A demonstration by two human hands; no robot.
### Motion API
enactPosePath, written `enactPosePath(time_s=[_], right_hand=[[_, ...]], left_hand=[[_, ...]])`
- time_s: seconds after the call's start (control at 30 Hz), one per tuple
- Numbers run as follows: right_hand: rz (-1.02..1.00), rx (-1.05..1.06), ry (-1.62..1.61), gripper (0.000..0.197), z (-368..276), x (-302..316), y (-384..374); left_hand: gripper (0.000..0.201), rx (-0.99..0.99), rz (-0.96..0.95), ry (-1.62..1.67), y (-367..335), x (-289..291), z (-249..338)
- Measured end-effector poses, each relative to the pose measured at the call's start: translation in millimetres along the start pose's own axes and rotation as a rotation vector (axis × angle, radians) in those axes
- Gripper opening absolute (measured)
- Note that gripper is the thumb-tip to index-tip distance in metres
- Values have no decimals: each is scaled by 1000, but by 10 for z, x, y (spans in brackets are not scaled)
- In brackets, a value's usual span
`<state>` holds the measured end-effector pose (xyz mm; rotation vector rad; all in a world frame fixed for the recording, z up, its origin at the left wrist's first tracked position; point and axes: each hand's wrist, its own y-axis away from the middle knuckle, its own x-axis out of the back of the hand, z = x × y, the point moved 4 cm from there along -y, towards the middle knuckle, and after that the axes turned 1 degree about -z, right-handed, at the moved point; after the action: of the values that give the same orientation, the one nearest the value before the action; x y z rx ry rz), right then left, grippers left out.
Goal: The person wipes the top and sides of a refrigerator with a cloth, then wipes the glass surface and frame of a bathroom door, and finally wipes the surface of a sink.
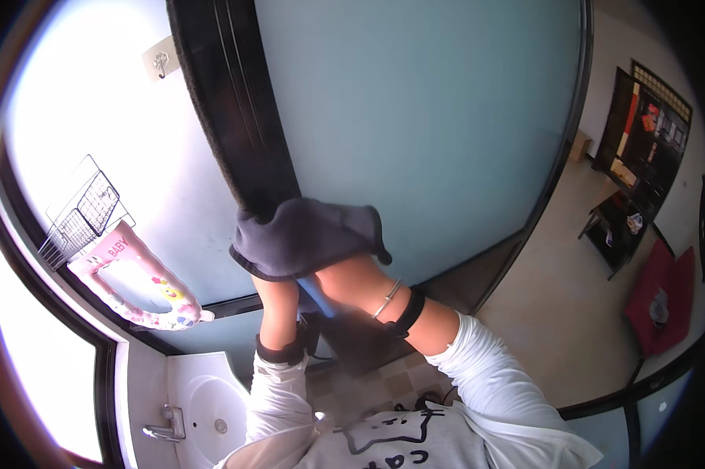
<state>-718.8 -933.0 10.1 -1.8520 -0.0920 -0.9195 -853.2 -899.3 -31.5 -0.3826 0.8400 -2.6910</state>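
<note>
A dark grey cloth is draped over both my hands, against the lower part of a dark door post. My left hand goes up under the cloth's left side. From the right, my right hand reaches beneath the same cloth. Only the wrists and forearms show; the cloth hides the fingers of both hands. A frosted blue-green glass panel stands beside the post, just behind the cloth's right end.
On the left are a wire basket, a pink padded toilet seat and a wall hook. A white sink with a metal tap stands at lower left. A room with a red seat and a dark low table lies to the right.
</note>
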Motion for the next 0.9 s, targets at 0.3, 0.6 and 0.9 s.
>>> enactPosePath(time_s=[0.3,0.6,0.9], right_hand=[[115,40,-102,39,450,39,175],[284,80,61,37,902,622,469],[282,-4,178,37,1695,1045,1050]], left_hand=[[29,-187,321,134,195,-69,320],[32,-441,350,-896,357,-749,524],[53,-393,364,-738,388,-1588,573]])
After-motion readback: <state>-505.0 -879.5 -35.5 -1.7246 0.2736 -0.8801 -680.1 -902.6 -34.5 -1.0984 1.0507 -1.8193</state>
